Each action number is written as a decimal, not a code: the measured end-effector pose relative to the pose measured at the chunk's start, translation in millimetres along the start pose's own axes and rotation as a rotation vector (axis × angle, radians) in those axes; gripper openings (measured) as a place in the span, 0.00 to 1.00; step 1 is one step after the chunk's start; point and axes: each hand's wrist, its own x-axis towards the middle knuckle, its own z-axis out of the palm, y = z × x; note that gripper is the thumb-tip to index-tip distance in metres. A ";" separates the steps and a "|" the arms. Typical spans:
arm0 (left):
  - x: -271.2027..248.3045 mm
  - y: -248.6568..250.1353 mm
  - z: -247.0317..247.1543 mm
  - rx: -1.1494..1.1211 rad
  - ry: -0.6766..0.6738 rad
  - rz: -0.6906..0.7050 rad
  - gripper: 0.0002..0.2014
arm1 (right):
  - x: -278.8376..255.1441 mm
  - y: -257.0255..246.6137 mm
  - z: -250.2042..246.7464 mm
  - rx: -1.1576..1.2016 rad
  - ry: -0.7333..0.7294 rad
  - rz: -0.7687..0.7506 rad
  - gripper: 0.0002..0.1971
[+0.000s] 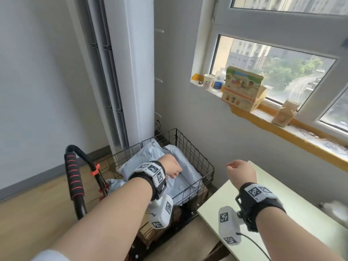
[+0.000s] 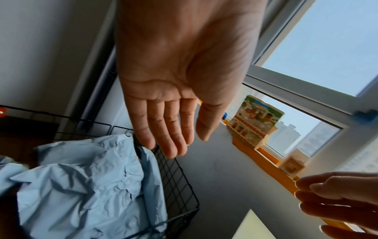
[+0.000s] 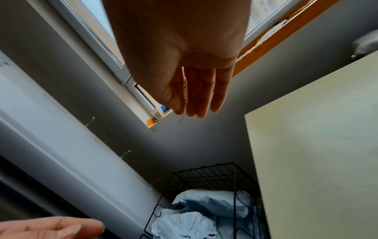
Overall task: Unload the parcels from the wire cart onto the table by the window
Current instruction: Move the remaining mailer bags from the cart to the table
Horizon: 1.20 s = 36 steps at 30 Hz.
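The black wire cart (image 1: pixel 190 147) stands in the corner and holds several crumpled pale blue parcels (image 1: pixel 180 185), with brown cardboard showing beneath them. My left hand (image 1: pixel 172 167) hovers over the top parcel; in the left wrist view its fingers (image 2: pixel 163 129) are straight and hold nothing, above the parcels (image 2: pixel 81 186). My right hand (image 1: pixel 241 173) hangs empty over the near corner of the pale table (image 1: pixel 293 204), with its fingers (image 3: pixel 196 97) extended. The cart (image 3: pixel 204 173) and the parcels (image 3: pixel 204 203) lie below it, left of the table (image 3: pixel 317 145).
The cart's black handle with red stripes (image 1: pixel 74 176) rises at the left. A tall white unit (image 1: pixel 131 72) stands behind the cart. The window sill (image 1: pixel 282 129) carries a printed cardboard box (image 1: pixel 243 89), a paper cup (image 1: pixel 208 81) and a small carton (image 1: pixel 283 114). A blurred grey bundle (image 1: pixel 335 208) lies on the table's far side.
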 end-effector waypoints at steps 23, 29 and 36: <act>91.2 -128.0 -95.2 0.022 0.274 -0.061 0.11 | 33.3 -77.6 136.6 -0.014 -0.156 0.060 0.11; 123.4 -118.6 -118.4 -0.051 0.290 -0.051 0.09 | 76.5 -85.8 152.7 -0.008 -0.175 0.067 0.12; 177.4 -124.4 -131.5 -0.118 0.275 -0.182 0.10 | 133.8 -93.4 186.2 -0.020 -0.259 0.072 0.12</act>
